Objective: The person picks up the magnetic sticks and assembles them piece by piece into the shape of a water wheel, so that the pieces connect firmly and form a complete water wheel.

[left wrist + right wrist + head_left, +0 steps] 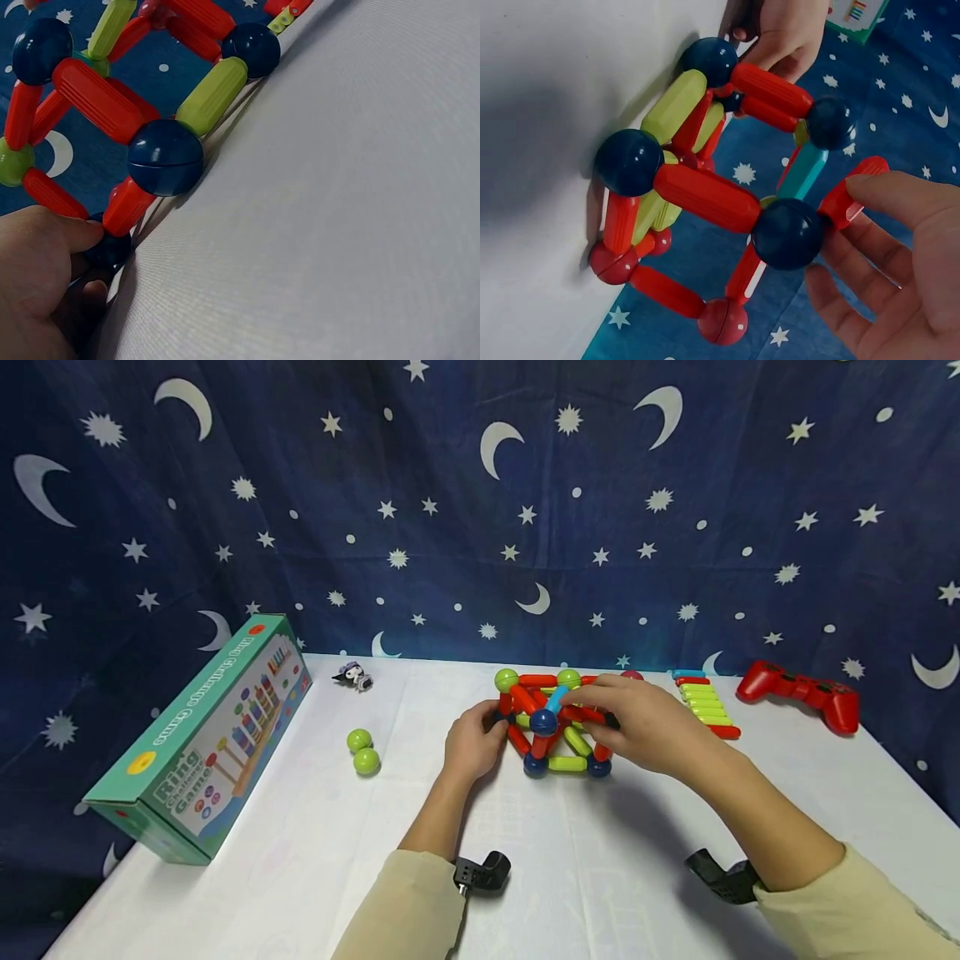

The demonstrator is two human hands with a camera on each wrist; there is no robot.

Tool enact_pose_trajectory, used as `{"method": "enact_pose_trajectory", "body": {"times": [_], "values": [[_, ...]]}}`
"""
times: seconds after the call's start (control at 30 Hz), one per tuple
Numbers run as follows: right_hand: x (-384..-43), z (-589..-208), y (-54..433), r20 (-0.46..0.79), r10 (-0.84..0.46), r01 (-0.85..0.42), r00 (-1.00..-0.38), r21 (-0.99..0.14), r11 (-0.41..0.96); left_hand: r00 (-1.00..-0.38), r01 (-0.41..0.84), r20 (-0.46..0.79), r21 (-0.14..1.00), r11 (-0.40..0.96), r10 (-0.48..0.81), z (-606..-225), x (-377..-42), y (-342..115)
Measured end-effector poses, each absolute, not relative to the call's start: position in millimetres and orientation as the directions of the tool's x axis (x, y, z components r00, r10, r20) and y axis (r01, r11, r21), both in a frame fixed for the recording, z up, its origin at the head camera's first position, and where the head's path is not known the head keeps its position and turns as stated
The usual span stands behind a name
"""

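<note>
A frame of magnetic rods and balls (567,763) stands on the table, built of red, lime green and light blue rods joined by dark blue, green and red balls. My left hand (472,745) is at its left side, thumb and fingers gripping a dark blue ball (109,249) low on the frame. On the other side, my right hand (922,251) pinches a red rod (853,193) between thumb and fingers. That rod's lower end meets an upper dark blue ball (787,233). A light blue rod (804,171) spans the top of the frame.
Two green balls (366,761) lie left of the frame, with a small figurine (352,676) behind them. A ring game box (217,743) stands at far left. Loose rods (701,702) lie in a row at right, beside a red game controller (798,695).
</note>
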State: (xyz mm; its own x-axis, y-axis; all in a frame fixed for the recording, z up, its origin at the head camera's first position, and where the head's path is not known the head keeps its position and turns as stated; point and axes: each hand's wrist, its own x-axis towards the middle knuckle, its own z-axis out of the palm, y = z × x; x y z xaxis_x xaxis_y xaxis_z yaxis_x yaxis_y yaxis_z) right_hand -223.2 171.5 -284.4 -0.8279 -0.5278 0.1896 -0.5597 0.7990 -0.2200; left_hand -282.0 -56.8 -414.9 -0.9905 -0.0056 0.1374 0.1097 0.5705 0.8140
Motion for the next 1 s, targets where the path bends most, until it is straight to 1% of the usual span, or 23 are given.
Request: {"method": "enact_pose_trajectory", "body": {"times": [0.13, 0.5, 0.73, 0.8, 1.0], "values": [[-223.8, -285.7, 167.2, 0.181, -0.534, -0.560, -0.826, -0.158, 0.813, -0.991, 0.110, 0.136, 0.813, 0.571, -0.003, -415.4, -282.4, -56.6], [-227.7, -289.5, 163.4, 0.167, -0.547, -0.564, -0.820, -0.073, 0.823, -0.991, 0.112, 0.136, 0.814, 0.570, 0.001, -415.7, -284.3, -56.8], [-229.6, -289.0, 154.7, 0.106, -0.544, -0.546, -0.832, 0.012, 0.838, -0.990, 0.112, 0.140, 0.812, 0.573, -0.004, -415.2, -284.2, -57.2], [-229.4, -289.2, 152.8, 0.099, -0.540, -0.540, -0.836, 0.024, 0.841, -0.990, 0.109, 0.138, 0.812, 0.574, -0.007, -415.2, -284.0, -57.1], [-228.2, -292.1, 150.6, 0.121, -0.520, -0.524, -0.846, -0.002, 0.852, -0.991, 0.104, 0.131, 0.817, 0.567, -0.007, -415.9, -283.9, -56.4]]}}
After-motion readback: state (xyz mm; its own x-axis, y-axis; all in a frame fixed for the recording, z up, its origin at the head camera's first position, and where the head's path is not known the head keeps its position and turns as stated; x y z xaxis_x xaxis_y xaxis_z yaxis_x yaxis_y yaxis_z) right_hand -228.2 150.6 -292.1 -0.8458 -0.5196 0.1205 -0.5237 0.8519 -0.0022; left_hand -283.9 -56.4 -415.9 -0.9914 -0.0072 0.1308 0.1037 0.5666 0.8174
